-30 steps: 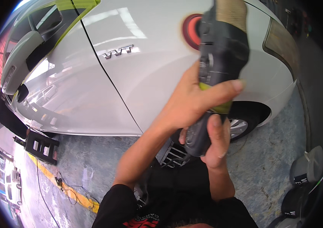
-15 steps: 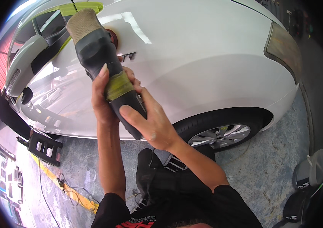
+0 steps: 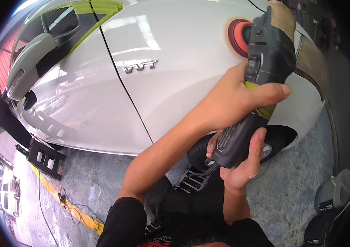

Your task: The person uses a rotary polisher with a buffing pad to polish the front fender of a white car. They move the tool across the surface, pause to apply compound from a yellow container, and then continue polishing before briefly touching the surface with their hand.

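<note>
A black polisher [image 3: 272, 53] with a tan cover on its head slants across the right of the view. Its red-orange round pad [image 3: 241, 37] is at the white car's fender [image 3: 187, 45], tilted and seemingly against the paint. My left hand [image 3: 237, 96] wraps the polisher's middle, over a band of yellow-green tape, thumb across the top. Lower down, my right hand [image 3: 243, 171] grips the rear handle from beneath, its fingertips showing on the far side. From the handle's end runs a black cord [image 3: 212, 168].
Chrome letters [image 3: 140, 66] sit on the fender by the door gap. Yellow-green tape [image 3: 105, 7] edges the window. The wheel [image 3: 267, 151] lies under my hands. A black stool [image 3: 47, 158] and cables [image 3: 74, 206] are left, buckets [image 3: 333, 191] right. Another person's dark sleeve [image 3: 8, 119] shows far left.
The polisher has swung from the door gap rightward along the fender, toward the headlight. Both hands have travelled with it and still hold it. The pad and chrome letters now show more fully.
</note>
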`<state>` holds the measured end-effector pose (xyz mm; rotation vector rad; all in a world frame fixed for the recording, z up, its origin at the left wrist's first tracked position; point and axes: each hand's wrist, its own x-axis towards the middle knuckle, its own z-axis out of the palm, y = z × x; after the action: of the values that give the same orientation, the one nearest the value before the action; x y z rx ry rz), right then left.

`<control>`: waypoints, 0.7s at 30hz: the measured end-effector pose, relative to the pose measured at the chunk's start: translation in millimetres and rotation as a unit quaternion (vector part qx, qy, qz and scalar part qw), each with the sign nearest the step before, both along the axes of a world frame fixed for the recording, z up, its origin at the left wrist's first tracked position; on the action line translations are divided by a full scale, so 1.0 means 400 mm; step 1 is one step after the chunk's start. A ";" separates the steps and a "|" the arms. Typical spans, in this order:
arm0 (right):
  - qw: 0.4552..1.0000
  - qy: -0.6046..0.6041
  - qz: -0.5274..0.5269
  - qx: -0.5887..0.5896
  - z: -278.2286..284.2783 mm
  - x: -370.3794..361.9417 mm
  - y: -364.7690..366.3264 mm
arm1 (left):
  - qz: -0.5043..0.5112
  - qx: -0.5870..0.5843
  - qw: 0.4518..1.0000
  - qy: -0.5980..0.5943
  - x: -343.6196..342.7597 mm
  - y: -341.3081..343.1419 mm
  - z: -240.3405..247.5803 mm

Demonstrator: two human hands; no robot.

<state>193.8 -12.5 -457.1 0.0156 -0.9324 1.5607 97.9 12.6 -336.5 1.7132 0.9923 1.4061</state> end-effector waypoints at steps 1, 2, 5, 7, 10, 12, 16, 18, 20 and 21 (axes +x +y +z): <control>1.000 -0.008 -0.011 -0.003 0.010 -0.013 -0.002 | 0.007 0.007 1.000 0.006 -0.010 0.007 0.000; 0.999 -0.037 -0.017 0.030 0.015 -0.025 0.004 | 0.016 -0.004 1.000 -0.002 -0.032 0.002 0.001; 0.994 -0.081 -0.023 0.067 0.051 -0.083 0.004 | 0.051 -0.025 0.998 -0.039 -0.100 -0.033 0.006; 0.994 -0.071 0.008 0.077 0.072 -0.123 -0.002 | 0.062 -0.041 0.993 -0.092 -0.139 -0.067 0.027; 0.991 -0.065 0.059 0.096 0.071 -0.176 0.003 | 0.089 -0.009 0.987 -0.132 -0.206 -0.096 0.014; 0.987 -0.067 0.090 0.113 0.087 -0.214 -0.008 | 0.090 0.016 0.986 -0.138 -0.262 -0.119 0.007; 0.978 -0.099 0.091 0.161 0.107 -0.272 -0.017 | 0.034 0.083 0.974 -0.208 -0.341 -0.151 -0.008; 0.976 -0.091 0.072 0.182 0.126 -0.290 -0.024 | 0.044 0.116 0.963 -0.238 -0.357 -0.167 -0.013; 0.967 -0.132 0.073 0.206 0.142 -0.280 -0.009 | 0.079 0.143 0.956 -0.244 -0.365 -0.176 -0.018; 0.961 -0.154 0.071 0.219 0.149 -0.268 -0.001 | 0.083 0.151 0.951 -0.258 -0.357 -0.172 -0.024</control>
<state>86.5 -13.1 -397.6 0.1606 -1.5402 1.4811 -45.1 -56.3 -346.2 1.3631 0.6590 2.0671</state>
